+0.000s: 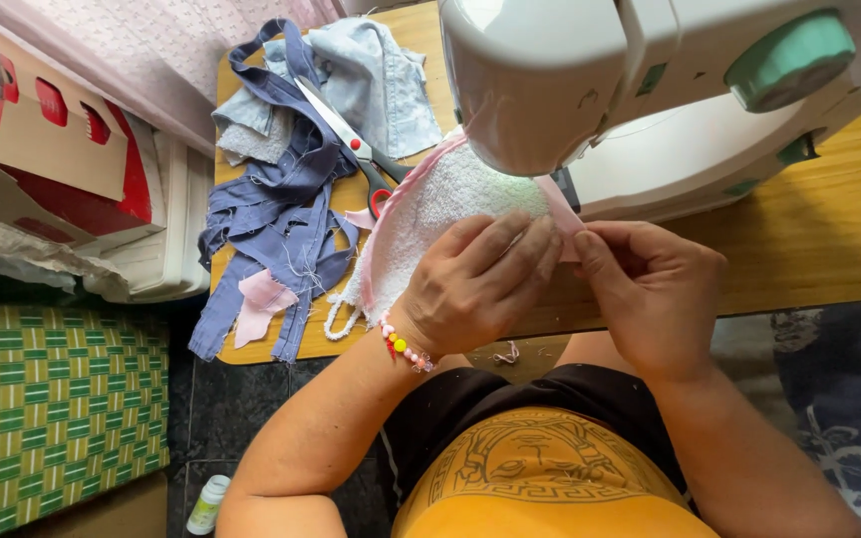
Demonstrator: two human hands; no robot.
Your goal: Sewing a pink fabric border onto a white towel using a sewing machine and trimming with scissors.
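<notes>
Left hand (pixel 475 284) presses flat, fingers (pixel 510 249) extended, on white terry cloth (pixel 430 209). Right hand (pixel 655 289) fingers pinch its pink edging (pixel 562 214) under the sewing machine (pixel 590 80). Scissors (pixel 356 149) lie on the wooden table (pixel 809 229), far left.

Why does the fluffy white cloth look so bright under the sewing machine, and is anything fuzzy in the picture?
In the head view, the white terry cloth glows beside the sewing machine, apparently lit by it; the left hand and right hand look sharp; the machine bulges large, so close to the camera; the scissors stay crisp.
</notes>
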